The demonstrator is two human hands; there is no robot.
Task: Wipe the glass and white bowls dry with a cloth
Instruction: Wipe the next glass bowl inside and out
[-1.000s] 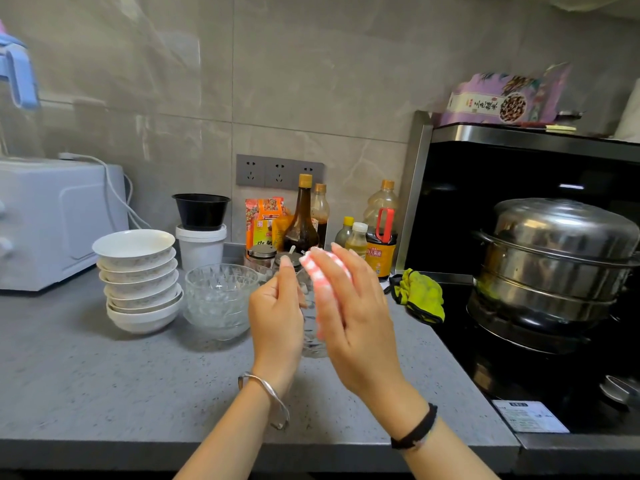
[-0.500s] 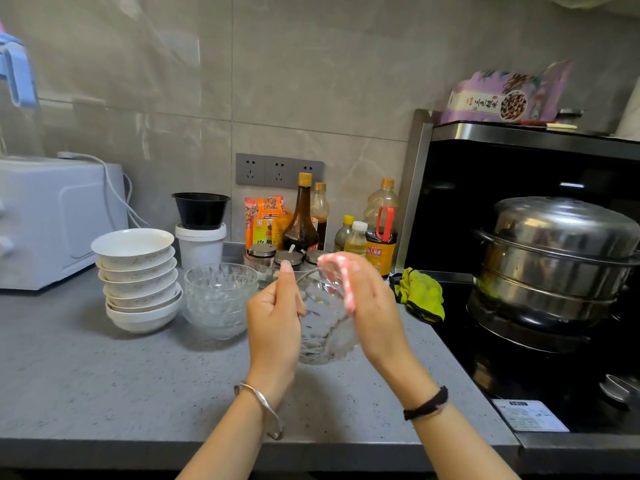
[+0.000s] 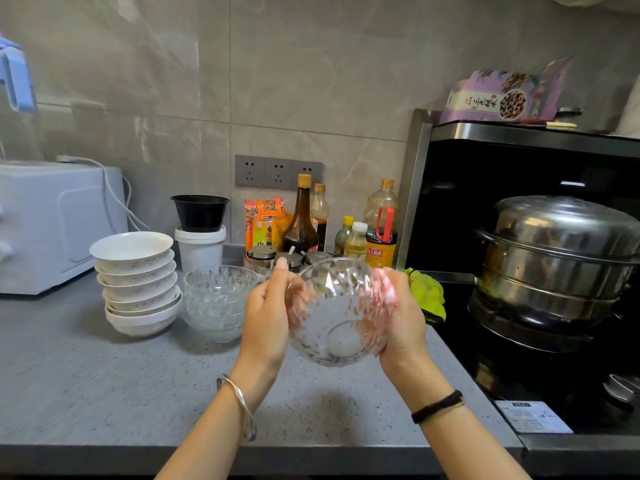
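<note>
Fingers of the left hand (image 3: 266, 317) are clamped on the left rim of a glass bowl (image 3: 332, 348), thumb raised along the edge, which looks like a steadying grip so the bowl can be turned; the right hand (image 3: 403, 327) cups the opposite wall, its fingers curled round the glass with a pink-and-white cloth (image 3: 387, 291) pressed between palm and bowl, so the rubbing side works against the holding side; the bowl hangs in the centre of the frame, lifted off the grey counter (image 3: 86, 375) and tilted with its mouth toward the camera, probably so the cut pattern can be checked for wet patches; how much of it is dry I cannot tell. At centre left stands a stack of glass bowls (image 3: 218, 299), and just beside it, further left, a stack of white bowls (image 3: 138, 285), both within easy reach for the next pick; whether either stack has been wiped is not visible. A yellow-green rag (image 3: 427, 296) lies at the right, by the stove edge, before a steel steamer pot (image 3: 561, 258).
</note>
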